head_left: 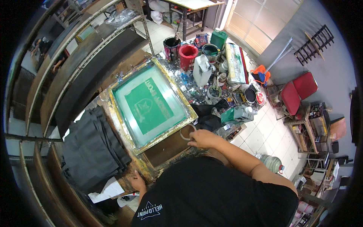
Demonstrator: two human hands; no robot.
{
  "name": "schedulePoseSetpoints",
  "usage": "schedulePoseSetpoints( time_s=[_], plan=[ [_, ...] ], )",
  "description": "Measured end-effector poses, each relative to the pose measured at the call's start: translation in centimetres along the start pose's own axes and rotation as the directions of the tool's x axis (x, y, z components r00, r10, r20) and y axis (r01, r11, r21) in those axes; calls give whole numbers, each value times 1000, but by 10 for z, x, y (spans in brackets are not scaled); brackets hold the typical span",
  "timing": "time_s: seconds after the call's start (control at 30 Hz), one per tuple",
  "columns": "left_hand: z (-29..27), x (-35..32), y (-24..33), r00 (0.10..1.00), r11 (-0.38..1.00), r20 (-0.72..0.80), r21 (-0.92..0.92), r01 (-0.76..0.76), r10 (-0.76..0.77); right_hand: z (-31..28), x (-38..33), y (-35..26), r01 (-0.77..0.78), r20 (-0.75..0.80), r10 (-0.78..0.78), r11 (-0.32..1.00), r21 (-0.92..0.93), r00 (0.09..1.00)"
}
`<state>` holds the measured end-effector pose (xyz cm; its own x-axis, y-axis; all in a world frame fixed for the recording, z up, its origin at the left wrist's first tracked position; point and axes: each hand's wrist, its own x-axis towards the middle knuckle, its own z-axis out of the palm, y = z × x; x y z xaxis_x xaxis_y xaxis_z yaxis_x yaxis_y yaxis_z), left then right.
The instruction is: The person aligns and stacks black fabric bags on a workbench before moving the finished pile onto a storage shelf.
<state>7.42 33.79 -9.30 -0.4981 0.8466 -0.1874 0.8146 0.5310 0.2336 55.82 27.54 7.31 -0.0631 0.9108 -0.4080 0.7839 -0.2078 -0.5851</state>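
A screen printing frame [191, 114] with green mesh and a pale emblem and lettering lies on the worktable, its wood edged in yellowish tape. At its near right corner my right hand [204, 139] grips a thin, pale ring that looks like a roll of tape [186, 132], held over the brown board [166, 148] under the frame. My left hand [138, 182] rests at the table's near edge, left of my body, fingers partly stretched and nothing seen in them. Beside it lies a stack of dark grey fabric pieces [90, 147].
Behind the frame stand a red paint can [188, 56], a dark can [172, 48], a white jug [203, 70] and several ink-stained containers. A metal rack [90, 56] rises at the left. Right of the table are a red chair [293, 94] and a water bottle [272, 163].
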Motion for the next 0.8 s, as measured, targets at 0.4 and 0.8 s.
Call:
schedulePoseSetpoints(
  time_s=[0.4, 0.8],
  plan=[
    [-5, -3, 7, 998, 997, -3, -48, -56, 56, 5, 4, -16, 13, 51, -5, 988, -152, 999],
    [9, 8, -4, 988, 988, -79, -66, -138, 133, 39, -5, 5, -36, 80, 41, 997, -66, 996]
  ],
)
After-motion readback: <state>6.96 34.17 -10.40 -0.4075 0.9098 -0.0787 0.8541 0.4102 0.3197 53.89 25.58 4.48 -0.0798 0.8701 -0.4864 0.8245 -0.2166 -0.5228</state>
